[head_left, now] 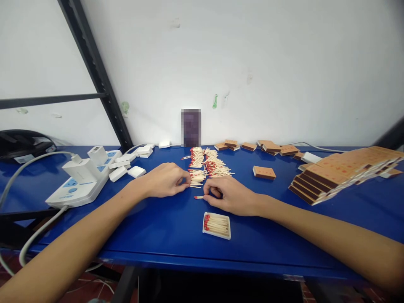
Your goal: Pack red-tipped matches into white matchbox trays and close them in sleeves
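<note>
"What does the right hand (229, 195) have?"

"Thumb and forefinger pinched on a match or two (199, 197), red heads pointing left, mid-frame."

"And the left hand (166, 179)?"

"Fingertips close together at the edge of the loose matches (198, 177); whether they grip any, I can't tell."

"Any container nearby?"

"A shallow white tray (217, 236), lower centre, just below the right hand, with slim wooden matches laid side by side, heads left (the counter (158, 235) beneath is smooth blue)."

"Farther out?"

"Stacked orange matchboxes (342, 164), dark-sided, at frame right; flat white box pieces (136, 171) at left, beside a power strip (97, 189)."
</note>
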Motion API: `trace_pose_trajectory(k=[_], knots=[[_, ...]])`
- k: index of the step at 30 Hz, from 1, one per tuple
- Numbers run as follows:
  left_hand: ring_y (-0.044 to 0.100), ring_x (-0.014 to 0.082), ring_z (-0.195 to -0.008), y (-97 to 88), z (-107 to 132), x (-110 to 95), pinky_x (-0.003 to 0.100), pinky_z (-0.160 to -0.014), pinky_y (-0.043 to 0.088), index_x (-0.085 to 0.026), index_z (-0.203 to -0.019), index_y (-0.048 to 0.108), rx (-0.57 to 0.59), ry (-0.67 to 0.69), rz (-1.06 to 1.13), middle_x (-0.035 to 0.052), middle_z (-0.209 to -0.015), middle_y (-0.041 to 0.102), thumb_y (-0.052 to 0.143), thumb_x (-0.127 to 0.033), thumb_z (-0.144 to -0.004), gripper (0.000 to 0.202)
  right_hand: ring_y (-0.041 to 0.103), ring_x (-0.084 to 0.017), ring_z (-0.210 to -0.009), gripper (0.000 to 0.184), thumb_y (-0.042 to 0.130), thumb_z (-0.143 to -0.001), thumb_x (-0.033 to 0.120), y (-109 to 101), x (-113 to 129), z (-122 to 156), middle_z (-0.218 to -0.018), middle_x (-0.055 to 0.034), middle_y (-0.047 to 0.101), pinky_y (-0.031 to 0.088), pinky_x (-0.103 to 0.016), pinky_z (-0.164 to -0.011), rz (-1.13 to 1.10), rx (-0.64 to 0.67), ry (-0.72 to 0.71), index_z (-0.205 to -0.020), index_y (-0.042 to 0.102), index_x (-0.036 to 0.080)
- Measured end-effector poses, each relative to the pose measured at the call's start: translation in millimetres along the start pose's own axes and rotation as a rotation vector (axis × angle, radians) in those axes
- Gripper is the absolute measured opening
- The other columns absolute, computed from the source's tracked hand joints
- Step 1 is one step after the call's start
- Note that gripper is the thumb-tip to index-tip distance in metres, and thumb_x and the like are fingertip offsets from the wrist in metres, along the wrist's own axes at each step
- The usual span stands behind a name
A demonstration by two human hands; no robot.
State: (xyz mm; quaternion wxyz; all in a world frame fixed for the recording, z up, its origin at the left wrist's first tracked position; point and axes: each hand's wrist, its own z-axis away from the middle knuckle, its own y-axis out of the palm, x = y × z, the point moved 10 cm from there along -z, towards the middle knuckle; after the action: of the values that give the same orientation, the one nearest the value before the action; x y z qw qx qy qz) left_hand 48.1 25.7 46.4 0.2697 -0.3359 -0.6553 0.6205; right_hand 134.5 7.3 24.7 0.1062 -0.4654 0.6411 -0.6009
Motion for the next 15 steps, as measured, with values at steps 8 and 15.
trace_pose_trajectory(k=[8,15], knots=[[0.049,0.0093,-0.054,0.0,-0.4,-8.6,0.023,-0.057,0.032,-0.020,-0.083,0.067,0.007,0.022,0.009,-0.0039,-0.061,0.058,0.056,-0.018,-0.082,0.012,0.048,-0.013,-0.067,0.020,0.059,-0.086,0.026,-5.9,-0.6,2.5,-0.074,0.0024,0.052,0.035,-0.026,-0.065,0.054,-0.104,-0.037,-0.105,0.059,0.020],[0.048,0.0085,-0.052,6.8,-1.3,-15.9,0.021,-0.055,0.032,-0.019,-0.083,0.065,0.074,-0.013,0.144,-0.0048,-0.060,0.058,0.055,-0.017,-0.083,0.010,0.050,-0.014,-0.072,0.012,0.058,-0.088,0.028,-5.3,3.5,1.5,-0.075,0.0003,0.055,0.037,-0.028,-0.068,0.079,-0.089,-0.044,-0.095,0.063,0.019]])
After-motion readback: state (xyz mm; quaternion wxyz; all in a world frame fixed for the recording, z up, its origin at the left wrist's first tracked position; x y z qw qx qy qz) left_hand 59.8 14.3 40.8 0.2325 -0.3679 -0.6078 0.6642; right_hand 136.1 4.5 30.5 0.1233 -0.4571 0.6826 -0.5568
